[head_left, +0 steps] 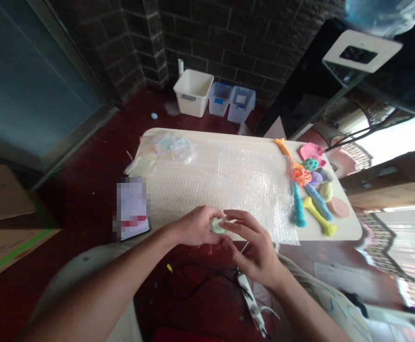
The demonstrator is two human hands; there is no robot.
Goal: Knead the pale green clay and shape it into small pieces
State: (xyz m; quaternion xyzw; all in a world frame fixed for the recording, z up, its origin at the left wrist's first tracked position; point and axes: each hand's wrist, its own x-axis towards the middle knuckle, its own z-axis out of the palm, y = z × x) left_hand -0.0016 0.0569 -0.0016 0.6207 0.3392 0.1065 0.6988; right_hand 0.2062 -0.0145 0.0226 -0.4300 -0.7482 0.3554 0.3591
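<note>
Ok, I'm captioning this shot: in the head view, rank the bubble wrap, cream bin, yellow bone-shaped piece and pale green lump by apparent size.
Bubble wrap
Cream bin
Yellow bone-shaped piece
Pale green lump: smallest by what shows; partly hidden, full size unsure

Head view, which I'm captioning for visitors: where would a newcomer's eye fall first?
Most likely on the bright coloured pieces crowded at the right end of the table. Next, over its near edge, the left hand holding a small pale-green lump, the right hand close by. Then the shiny bubble wrap spread across the middle.
</note>
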